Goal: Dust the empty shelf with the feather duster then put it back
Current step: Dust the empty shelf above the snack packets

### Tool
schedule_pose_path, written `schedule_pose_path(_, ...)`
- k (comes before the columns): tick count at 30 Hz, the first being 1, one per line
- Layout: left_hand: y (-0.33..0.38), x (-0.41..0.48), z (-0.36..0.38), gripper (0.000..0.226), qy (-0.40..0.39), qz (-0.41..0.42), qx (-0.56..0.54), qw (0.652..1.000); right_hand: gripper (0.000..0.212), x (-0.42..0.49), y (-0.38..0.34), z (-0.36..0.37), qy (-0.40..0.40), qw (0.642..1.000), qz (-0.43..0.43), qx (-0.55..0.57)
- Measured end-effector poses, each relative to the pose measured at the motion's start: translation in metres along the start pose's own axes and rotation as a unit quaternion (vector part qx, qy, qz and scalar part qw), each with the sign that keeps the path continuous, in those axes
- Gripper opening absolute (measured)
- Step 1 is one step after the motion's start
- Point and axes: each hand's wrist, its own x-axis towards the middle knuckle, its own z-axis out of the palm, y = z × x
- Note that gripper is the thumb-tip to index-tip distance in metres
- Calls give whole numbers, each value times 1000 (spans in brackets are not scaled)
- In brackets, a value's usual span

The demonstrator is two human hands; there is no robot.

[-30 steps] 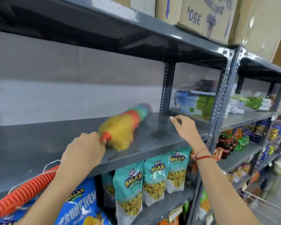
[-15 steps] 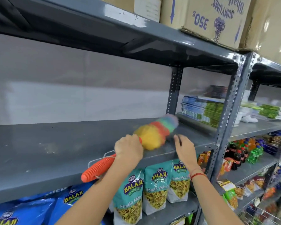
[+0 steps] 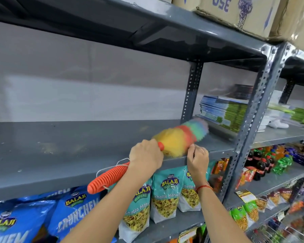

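In the head view, the left hand (image 3: pixel 145 157) is closed tight around the orange handle of the feather duster (image 3: pixel 178 138). The fingers wrap the handle just below the fluffy head, so the fluff starts right past the knuckles. The ribbed end of the handle sticks out behind the wrist, down and to the left, past the front edge of the shelf (image 3: pixel 63 146). A thin white loop of string hangs from it.

The fluffy head lies on the shelf near its front edge, close to the right end. It is yellow by the hand, then red, green and blue toward the tip. The tip points to the back right corner and looks blurry.

The right hand (image 3: pixel 197 157) sits on the front edge of the shelf, just beside the yellow fluff. Its fingers are curled over the edge and hold nothing else. A red thread (image 3: pixel 204 187) is tied around that wrist.

There is one duster and there are two hands. Three teal snack bags (image 3: pixel 165 195) stand on the shelf below, under the hands. At least two blue snack bags (image 3: pixel 72 213) lie to their left.

Both arms reach up and forward from the bottom of the picture. The left wrist bends a little to the right.
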Motion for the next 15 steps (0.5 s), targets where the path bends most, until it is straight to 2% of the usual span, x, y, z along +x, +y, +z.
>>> schedule_pose_path(5, -14, 1, -12, 37, 10, -59, 27, 998, 44, 0, 5, -1, 0, 1000, -25, 0)
schedule_pose_path(8, -33, -12, -26, 33, 49, -103, 77, 990, 43, -1, 5, -2, 1, 1000, -24, 1)
schedule_pose_path(11, -46, -31, -32, 27, 109, -103, 120, 981, 42, -3, 1, -5, 4, 1000, -20, -14)
schedule_pose_path(15, -41, -37, -21, 30, 85, -80, 85, 990, 33, -26, -22, 3, 31, 999, -31, -17)
